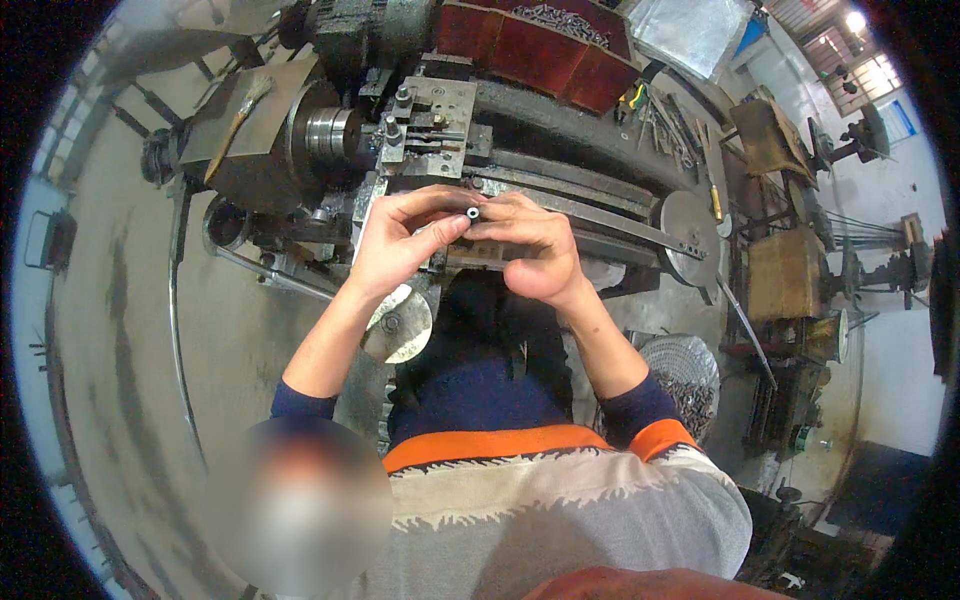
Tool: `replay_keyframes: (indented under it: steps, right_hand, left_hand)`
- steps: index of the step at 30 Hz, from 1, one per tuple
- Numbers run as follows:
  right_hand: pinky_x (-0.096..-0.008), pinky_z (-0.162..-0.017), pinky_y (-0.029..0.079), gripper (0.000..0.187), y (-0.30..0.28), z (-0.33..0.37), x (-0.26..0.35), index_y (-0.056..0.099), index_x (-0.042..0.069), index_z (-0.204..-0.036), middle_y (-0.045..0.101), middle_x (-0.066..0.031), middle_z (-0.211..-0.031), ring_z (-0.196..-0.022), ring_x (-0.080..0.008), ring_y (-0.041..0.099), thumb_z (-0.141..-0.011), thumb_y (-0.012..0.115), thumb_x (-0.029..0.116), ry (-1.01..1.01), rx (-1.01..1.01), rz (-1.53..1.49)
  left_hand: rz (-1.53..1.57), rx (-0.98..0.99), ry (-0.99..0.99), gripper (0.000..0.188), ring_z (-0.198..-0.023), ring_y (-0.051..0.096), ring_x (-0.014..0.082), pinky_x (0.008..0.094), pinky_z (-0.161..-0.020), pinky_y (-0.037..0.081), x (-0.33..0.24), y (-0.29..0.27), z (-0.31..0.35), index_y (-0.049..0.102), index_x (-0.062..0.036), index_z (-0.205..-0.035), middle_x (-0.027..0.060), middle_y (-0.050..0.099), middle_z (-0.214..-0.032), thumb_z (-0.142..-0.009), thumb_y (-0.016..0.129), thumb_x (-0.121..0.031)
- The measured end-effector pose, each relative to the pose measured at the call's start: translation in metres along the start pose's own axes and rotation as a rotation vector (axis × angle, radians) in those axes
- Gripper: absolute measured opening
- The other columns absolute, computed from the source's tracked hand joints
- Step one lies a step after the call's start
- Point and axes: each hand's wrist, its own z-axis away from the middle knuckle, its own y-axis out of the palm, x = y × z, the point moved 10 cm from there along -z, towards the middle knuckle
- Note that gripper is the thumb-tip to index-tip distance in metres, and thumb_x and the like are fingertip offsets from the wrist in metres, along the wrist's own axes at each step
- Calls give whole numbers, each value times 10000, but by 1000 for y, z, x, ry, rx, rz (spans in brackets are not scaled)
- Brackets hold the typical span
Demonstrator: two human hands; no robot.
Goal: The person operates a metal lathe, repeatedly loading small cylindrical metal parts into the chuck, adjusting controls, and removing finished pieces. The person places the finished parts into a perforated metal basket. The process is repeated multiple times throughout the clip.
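Observation:
A small dark metal tube (473, 214) with a hole in its end is pinched between the fingers of my left hand (405, 235). My right hand (535, 245) meets it from the other side, its fingers bent close against the piece. Whether those fingers grip the tube too is hard to make out. Both hands are held together in front of the lathe. Just beyond them lies the tool slide (430, 115) with its bolts, and the round chuck (330, 135) is to its left.
A dark red bin (535, 50) of small metal parts stands behind the lathe. A brush (238, 128) lies on the headstock cover. On the right are a round steel disc (690, 240), a basket of metal pieces (685, 375) and several tools. A handwheel (398, 325) sits below my left wrist.

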Motion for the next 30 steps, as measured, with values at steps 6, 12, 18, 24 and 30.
replay_keyframes:
  steps: [6,12,18,24,30]
  right_hand:
    - [-367,-828,429,445,3,1,1,660,-14,-940,616,-169,-1047,-927,-311,573,-636,584,301,19,8,-11]
    - [-387,-800,444,407,2,2,-4,671,77,-930,610,-146,-1066,-899,-326,565,-600,615,309,38,18,-20]
    - [-343,-788,441,477,5,0,-5,662,-20,-924,626,-175,-1007,-891,-287,589,-669,598,379,88,49,-13]
    - [-343,-783,442,538,6,-3,-3,663,-16,-923,632,-167,-972,-874,-285,592,-707,593,471,110,52,-21]
    - [-345,-778,445,511,-8,-5,-9,671,4,-922,633,-161,-947,-848,-287,591,-676,614,448,68,48,26]
  left_hand:
    - [43,-10,-21,221,-912,578,126,255,-805,469,10,-2,2,627,14,-1012,85,629,-1015,-806,616,-68]
    - [66,-40,-81,247,-916,584,166,296,-825,450,20,-2,1,629,25,-982,106,640,-982,-781,635,-120]
    - [33,-55,-58,209,-828,582,105,240,-747,472,21,-6,0,641,11,-970,69,650,-910,-798,647,-107]
    - [65,-71,-63,208,-811,580,100,238,-734,472,23,-7,1,641,13,-964,63,650,-891,-800,648,-116]
    - [-89,-5,-94,193,-790,582,92,232,-719,467,25,-16,5,638,22,-944,61,652,-876,-805,622,-110]
